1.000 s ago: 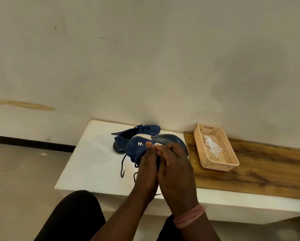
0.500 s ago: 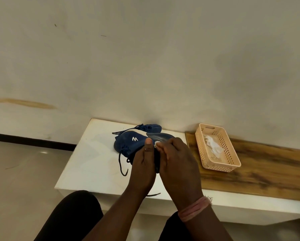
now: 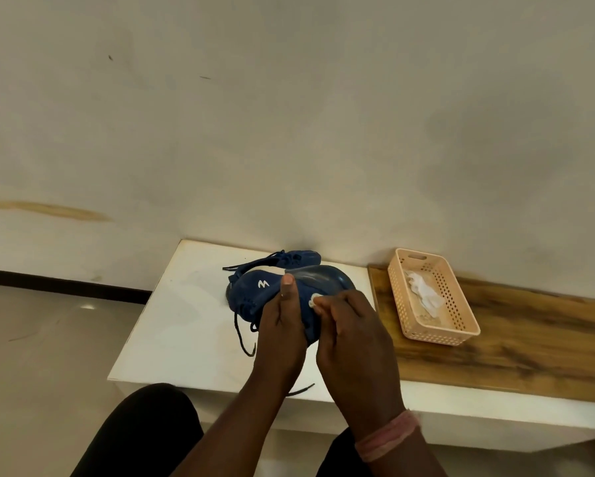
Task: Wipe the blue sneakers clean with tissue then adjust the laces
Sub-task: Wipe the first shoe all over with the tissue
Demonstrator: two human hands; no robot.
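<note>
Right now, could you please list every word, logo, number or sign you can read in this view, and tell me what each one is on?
"W": a white W-shaped mark, the only readable sign, on the side of the blue sneaker that the left hand grips while the right hand pinches a tissue against it.
Second blue sneaker, peach basket, wall: no text visible.

Perforated plastic basket point(image 3: 461, 330) (wood-grain shelf point(image 3: 530, 339))
</note>
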